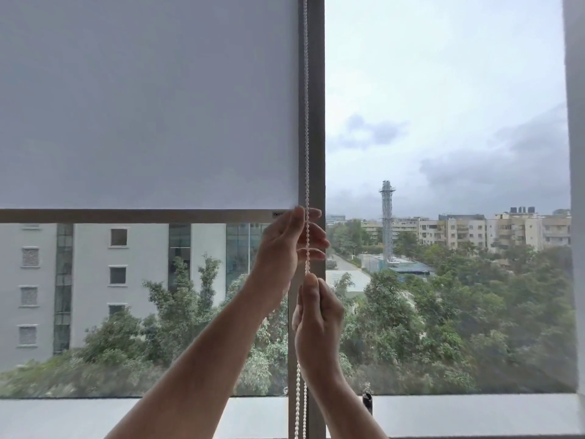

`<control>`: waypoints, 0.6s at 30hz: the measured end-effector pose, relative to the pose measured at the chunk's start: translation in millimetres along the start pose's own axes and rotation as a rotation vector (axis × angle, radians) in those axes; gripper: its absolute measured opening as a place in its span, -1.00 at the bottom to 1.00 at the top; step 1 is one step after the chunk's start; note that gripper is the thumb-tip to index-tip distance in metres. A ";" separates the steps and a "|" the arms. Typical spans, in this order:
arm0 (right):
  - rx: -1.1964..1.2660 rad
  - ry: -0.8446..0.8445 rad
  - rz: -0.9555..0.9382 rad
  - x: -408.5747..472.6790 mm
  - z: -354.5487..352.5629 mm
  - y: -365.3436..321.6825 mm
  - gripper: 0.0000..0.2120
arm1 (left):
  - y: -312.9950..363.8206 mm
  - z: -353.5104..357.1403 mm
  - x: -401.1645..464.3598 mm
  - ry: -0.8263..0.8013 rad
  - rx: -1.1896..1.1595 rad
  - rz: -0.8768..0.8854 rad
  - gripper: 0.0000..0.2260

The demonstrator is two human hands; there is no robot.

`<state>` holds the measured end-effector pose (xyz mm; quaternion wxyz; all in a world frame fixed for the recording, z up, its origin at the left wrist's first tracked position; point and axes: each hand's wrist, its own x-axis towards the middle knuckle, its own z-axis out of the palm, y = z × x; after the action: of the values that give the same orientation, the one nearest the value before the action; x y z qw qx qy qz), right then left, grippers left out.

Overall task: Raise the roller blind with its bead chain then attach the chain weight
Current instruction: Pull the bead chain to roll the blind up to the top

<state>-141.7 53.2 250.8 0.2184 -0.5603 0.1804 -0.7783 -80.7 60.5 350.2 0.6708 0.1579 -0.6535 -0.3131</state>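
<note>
A grey roller blind (148, 103) covers the upper half of the left window pane; its bottom bar (133, 216) hangs about halfway down the glass. The white bead chain (306, 122) runs down in front of the vertical window frame post. My left hand (285, 245) is raised beside the bottom bar's right end, fingers loosely curled around the chain. Below it my right hand (316, 321) pinches the chain between thumb and fingers. Two strands of the chain continue down below my right wrist to the bottom edge. No chain weight can be picked out.
The brown window frame post (316, 90) divides the two panes. A small dark window handle (367, 400) sits at the sill right of my right arm. The right pane has no blind; buildings, trees and a tower show outside. A white wall edge (574, 185) borders the right.
</note>
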 end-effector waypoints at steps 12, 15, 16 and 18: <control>0.064 -0.080 0.177 56.2 -19.4 3.6 -0.52 | -27.5 13.5 -8.0 0.257 0.223 0.187 -0.66; 0.031 -0.111 0.124 92.0 -14.1 -20.8 -0.64 | -52.6 13.0 -29.1 0.260 0.237 0.131 -0.67; 0.031 -0.129 0.109 102.0 -9.6 -30.0 -0.66 | -60.8 11.7 -34.4 0.261 0.228 0.104 -0.69; 0.037 -0.172 0.109 119.2 3.2 -48.1 -0.69 | -72.8 8.7 -41.7 0.277 0.232 0.083 -0.70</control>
<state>-178.2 28.8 371.6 0.2856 -0.6102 0.1767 -0.7175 -102.6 33.5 273.4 0.7441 0.2487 -0.5924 -0.1830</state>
